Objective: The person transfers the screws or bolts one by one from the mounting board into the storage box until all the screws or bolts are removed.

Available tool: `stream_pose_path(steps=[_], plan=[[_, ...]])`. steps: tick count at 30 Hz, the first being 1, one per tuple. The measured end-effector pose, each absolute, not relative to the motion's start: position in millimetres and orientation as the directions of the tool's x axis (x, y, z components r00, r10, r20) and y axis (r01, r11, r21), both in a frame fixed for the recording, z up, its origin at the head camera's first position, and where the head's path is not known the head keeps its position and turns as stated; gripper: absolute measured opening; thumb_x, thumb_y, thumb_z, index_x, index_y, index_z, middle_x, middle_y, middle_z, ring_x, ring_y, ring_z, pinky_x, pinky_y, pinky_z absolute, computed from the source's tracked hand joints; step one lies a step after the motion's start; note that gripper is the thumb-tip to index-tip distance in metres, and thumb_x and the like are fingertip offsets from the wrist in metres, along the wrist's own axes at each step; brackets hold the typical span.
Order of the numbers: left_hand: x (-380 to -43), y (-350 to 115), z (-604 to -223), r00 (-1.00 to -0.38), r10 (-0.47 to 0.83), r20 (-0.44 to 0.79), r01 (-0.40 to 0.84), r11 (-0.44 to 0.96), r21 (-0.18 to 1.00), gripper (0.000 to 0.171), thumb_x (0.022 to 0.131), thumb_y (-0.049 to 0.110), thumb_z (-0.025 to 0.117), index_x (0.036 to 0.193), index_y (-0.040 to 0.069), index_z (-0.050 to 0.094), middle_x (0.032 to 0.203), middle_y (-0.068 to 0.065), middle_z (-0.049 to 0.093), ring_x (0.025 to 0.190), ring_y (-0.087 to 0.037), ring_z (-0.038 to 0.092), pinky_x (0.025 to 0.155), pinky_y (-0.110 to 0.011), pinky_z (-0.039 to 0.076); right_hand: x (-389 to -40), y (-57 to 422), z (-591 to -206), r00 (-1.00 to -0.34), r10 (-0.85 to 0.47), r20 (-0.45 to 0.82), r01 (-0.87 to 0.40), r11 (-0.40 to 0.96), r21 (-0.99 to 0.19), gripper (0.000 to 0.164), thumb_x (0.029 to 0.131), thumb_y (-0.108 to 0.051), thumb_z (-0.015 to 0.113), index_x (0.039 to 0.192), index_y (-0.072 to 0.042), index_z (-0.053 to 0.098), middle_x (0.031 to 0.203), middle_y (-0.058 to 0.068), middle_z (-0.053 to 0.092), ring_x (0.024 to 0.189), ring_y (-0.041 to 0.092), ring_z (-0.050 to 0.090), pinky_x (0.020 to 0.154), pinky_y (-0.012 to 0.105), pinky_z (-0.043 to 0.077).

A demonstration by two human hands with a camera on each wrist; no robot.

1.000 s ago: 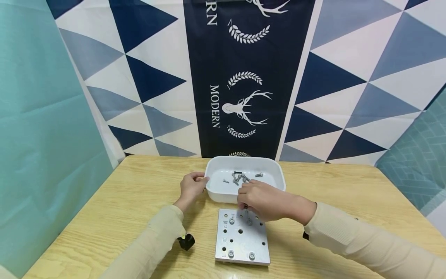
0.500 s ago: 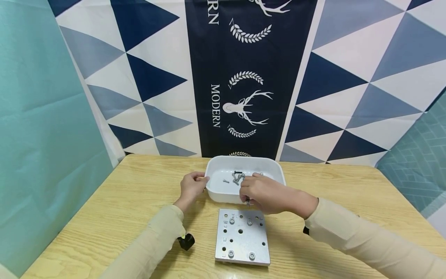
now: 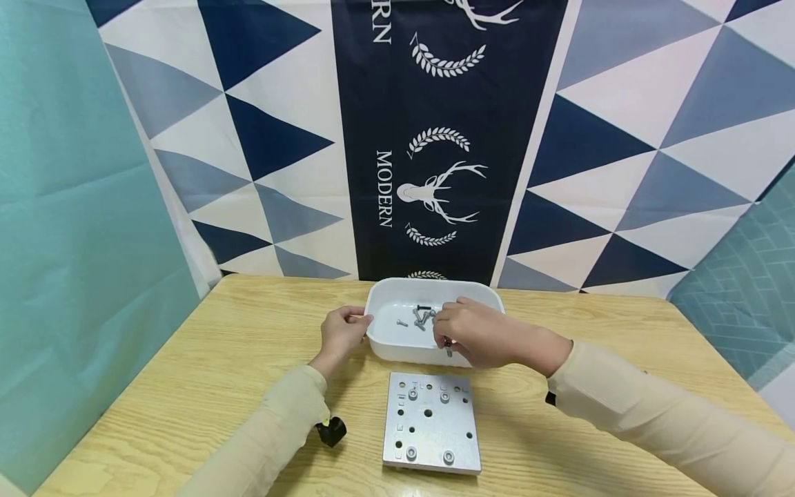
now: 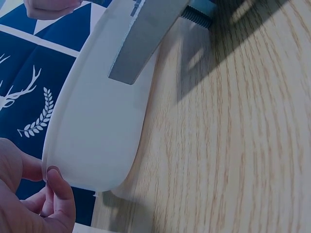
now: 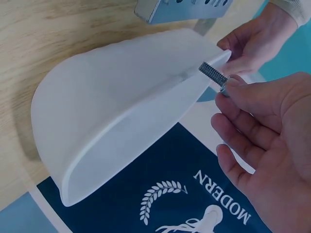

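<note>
Thumb and fingertips of my right hand [image 3: 475,333] pinch a silver bolt [image 5: 212,74] by its head, threaded shank sticking out. That hand is over the near right part of a white plastic tray [image 3: 397,353]. At the tray's left end, my left hand [image 3: 343,335] grips the rim between thumb and fingers. Several loose bolts [image 3: 419,318] lie in the tray, one of them black. In front of the tray, a silver metal plate [image 3: 435,431] with drilled holes carries several socket-head bolts standing in it, two along the far side and two along the near side.
The wooden table [image 3: 261,331] bears the tray and the plate. Behind it hangs a patterned cloth [image 3: 435,138] with triangles and deer heads. A teal sheet [image 3: 93,276] covers the left side. A small black object [image 3: 331,431] shows beside the left sleeve.
My right hand has lifted from over the plate's far edge, up and slightly right over the tray, with a bolt in its fingers. The left hand stays on the rim.
</note>
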State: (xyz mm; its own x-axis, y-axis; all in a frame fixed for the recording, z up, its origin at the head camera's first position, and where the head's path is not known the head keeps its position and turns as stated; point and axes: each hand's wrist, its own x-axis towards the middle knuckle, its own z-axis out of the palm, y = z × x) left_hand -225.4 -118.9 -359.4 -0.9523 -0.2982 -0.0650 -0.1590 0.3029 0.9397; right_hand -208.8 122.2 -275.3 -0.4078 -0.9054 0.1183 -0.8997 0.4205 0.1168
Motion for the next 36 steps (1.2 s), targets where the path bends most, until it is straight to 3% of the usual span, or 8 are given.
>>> stream_pose_path(steps=[5, 18, 36], plan=[[-225, -119, -359, -0.951, -0.302, -0.062, -0.157, 0.300, 0.941, 0.024, 0.087, 0.011, 0.067, 0.107, -0.001, 0.069, 0.084, -0.010, 0.065, 0.061, -0.010, 0.057, 0.054, -0.017, 0.049, -218, 122, -273, -0.400, -0.903, 0.160, -0.893, 0.423, 0.152, 0.019, 0.074, -0.003, 0.077, 0.083, -0.015, 0.067, 0.081, -0.007, 0.064, 0.081, 0.012, 0.057, 0.075, 0.031, 0.048], [-224, -116, -359, -0.952, -0.297, -0.079, -0.168, 0.290, 0.942, 0.025, 0.087, 0.012, 0.067, 0.109, -0.001, 0.068, 0.085, -0.010, 0.064, 0.062, -0.010, 0.057, 0.055, -0.019, 0.051, -255, 124, -274, -0.506, -0.848, 0.156, -0.853, 0.519, 0.055, 0.020, 0.075, 0.004, 0.073, 0.081, -0.015, 0.068, 0.082, -0.004, 0.067, 0.079, 0.012, 0.057, 0.072, 0.031, 0.047], [-227, -116, -352, -0.952, -0.289, -0.102, -0.191, 0.298, 0.935, 0.027, 0.090, 0.015, 0.066, 0.113, 0.002, 0.067, 0.088, -0.008, 0.060, 0.066, -0.011, 0.055, 0.058, -0.018, 0.051, -277, 142, -283, -0.557, -0.813, 0.169, -0.820, 0.571, 0.044, 0.019, 0.075, 0.002, 0.075, 0.086, -0.012, 0.069, 0.086, 0.002, 0.068, 0.085, 0.018, 0.060, 0.076, 0.037, 0.050]])
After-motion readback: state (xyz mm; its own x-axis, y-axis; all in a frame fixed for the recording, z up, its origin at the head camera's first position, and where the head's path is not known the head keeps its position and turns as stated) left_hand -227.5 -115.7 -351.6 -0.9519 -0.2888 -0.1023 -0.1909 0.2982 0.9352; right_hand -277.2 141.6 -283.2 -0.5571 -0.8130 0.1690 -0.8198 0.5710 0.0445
